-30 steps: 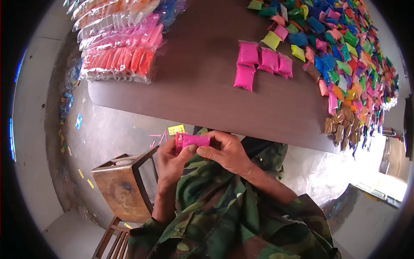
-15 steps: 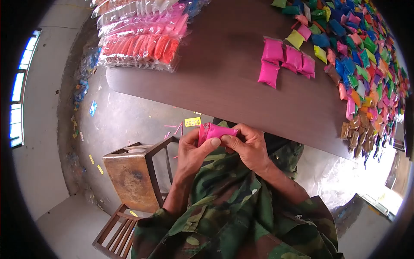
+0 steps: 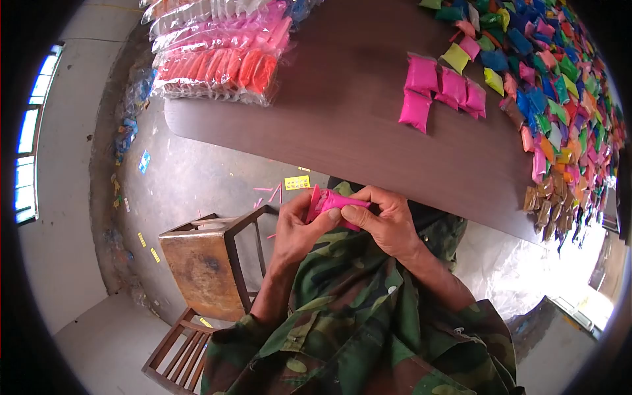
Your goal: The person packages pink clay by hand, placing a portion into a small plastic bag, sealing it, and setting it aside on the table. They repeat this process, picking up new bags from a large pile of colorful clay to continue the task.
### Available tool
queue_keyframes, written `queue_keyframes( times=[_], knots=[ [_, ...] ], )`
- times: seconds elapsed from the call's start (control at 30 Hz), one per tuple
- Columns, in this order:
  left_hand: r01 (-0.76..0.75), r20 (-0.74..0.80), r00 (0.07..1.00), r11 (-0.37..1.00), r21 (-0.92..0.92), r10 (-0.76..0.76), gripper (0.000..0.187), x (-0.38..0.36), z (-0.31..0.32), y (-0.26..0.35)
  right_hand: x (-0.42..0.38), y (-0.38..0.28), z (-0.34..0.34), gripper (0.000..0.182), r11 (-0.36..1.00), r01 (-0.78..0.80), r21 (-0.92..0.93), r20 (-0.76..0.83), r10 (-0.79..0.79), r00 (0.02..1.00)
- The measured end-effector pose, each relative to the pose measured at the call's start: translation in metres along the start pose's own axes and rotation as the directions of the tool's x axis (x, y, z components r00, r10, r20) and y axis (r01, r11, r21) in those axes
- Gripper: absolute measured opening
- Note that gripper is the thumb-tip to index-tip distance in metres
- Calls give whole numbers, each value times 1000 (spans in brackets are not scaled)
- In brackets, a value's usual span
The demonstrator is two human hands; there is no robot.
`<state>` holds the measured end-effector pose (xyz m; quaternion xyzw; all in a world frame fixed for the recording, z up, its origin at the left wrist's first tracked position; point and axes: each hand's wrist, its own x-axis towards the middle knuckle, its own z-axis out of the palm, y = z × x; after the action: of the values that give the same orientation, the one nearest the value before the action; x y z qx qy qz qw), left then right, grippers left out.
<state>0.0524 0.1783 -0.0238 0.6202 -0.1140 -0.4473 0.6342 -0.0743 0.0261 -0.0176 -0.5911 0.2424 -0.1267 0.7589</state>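
Note:
Over my lap, just off the table's front edge, a small pink plastic packet [image 3: 339,203] is held between both hands. My left hand [image 3: 297,224] is closed on its left end, where the clear film is crumpled. The fingers of my right hand [image 3: 384,218] pinch the packet's right side, and the two thumbs nearly meet on its front. Several similar pink packets [image 3: 421,76] lie in a small cluster on the brown table [image 3: 329,125] ahead. What is under my fingers is hidden.
Long clear bags of red and pink pieces [image 3: 220,74] are stacked at the table's back left. A large heap of multicoloured packets [image 3: 553,99] covers the right side. A wooden chair [image 3: 197,270] stands at my left. Pink strips and a yellow card [image 3: 297,182] lie on the floor.
My right thumb has shifted left along the pink packet, closer to the left thumb. The packet's left end now looks more folded and upright. The view has moved slightly.

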Motion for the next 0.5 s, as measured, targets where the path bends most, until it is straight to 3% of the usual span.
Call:
queue_keyframes(
  times=[0.17,0.27,0.5],
  knots=[
    [-24,1,1000,977,-213,25,15,-2,3,8,0,-5,-3,18,1000,20,0,-12,-20,1000],
    [-25,-50,998,1000,-1,24,14,2,6,3,0,-1,-6,19,993,66,-97,-15,-68,998],
    [-13,25,1000,976,-219,19,12,14,21,18,-1,-21,-14,22,997,-54,-54,-24,53,998]
  ],
)
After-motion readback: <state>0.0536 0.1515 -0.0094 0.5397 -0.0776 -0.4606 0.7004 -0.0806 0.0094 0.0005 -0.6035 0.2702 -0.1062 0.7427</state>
